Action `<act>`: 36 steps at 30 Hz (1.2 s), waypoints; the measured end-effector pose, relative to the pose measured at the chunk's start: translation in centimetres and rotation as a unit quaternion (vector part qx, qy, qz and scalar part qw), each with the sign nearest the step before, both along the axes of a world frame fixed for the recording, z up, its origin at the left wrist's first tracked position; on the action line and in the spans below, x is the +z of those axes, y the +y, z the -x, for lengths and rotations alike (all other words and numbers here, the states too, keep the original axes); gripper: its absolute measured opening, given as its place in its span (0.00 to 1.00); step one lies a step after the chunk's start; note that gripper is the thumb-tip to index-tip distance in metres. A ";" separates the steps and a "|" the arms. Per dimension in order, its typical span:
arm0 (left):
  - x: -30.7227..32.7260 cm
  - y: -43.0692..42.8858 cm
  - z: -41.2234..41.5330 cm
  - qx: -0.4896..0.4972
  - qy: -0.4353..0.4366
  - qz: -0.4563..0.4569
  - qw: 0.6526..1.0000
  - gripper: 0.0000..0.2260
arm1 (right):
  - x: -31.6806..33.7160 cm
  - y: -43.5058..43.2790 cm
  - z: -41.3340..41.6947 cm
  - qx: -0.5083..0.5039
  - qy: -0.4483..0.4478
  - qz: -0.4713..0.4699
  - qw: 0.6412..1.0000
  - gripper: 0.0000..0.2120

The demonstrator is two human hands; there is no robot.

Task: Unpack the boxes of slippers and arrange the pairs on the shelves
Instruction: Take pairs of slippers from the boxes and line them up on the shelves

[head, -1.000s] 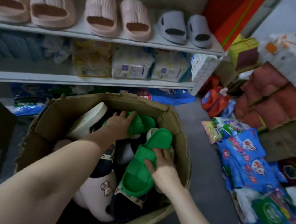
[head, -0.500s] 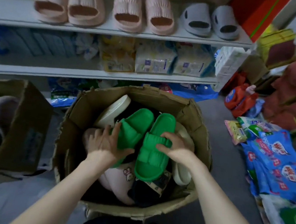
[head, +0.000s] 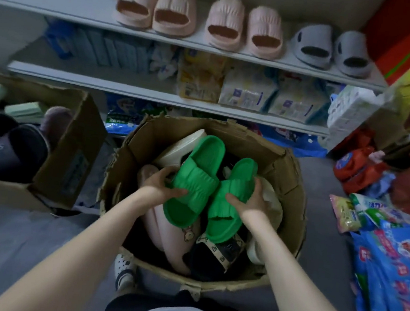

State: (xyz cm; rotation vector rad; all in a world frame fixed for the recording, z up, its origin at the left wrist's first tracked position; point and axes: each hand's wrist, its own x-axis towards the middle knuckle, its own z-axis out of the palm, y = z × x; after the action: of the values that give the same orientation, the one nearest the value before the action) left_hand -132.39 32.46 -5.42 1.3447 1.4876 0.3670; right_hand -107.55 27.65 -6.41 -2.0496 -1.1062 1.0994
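An open cardboard box [head: 289, 187] on the floor holds several slippers in pink, cream and black. Above it I hold a pair of green slippers. My left hand [head: 159, 184] grips the left green slipper [head: 196, 179] by its strap. My right hand [head: 251, 202] grips the right green slipper [head: 228, 208] the same way. The two slippers lie side by side, toes pointing away. On the top shelf [head: 62, 15] stand two pink pairs [head: 200, 18] and a grey pair [head: 332, 51].
A second open box [head: 72, 151] with dark and pale green slippers sits at the left. The lower shelf [head: 129, 91] carries packaged goods. Blue and red packets [head: 396, 251] cover the floor at the right. My foot in a white clog [head: 125, 269] stands by the box.
Both hands have lifted the green slippers a little out of the box and brought them together. The view has tilted down and drawn back, showing more of the left box.
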 end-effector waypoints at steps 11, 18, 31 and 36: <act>6.8 1.8 5.1 0.111 -0.269 -0.076 0.954 0.24 | 9.9 5.3 1.1 0.082 0.048 -0.211 0.973 0.37; 12.4 9.2 14.2 0.195 -0.308 -0.172 0.915 0.19 | 16.2 13.6 9.7 0.115 0.089 -0.294 0.945 0.30; 15.9 28.5 34.1 0.256 -0.228 -0.220 0.913 0.19 | 19.9 35.3 31.5 0.126 0.027 -0.290 0.948 0.31; 16.1 34.2 36.8 0.233 -0.178 -0.215 0.932 0.16 | 20.0 41.4 36.2 0.069 0.079 -0.213 0.971 0.24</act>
State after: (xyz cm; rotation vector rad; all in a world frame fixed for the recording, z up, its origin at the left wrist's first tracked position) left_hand -169.22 66.62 10.71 1.1514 1.4490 1.2357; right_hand -143.73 69.07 13.60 -1.5455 -1.2889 0.9707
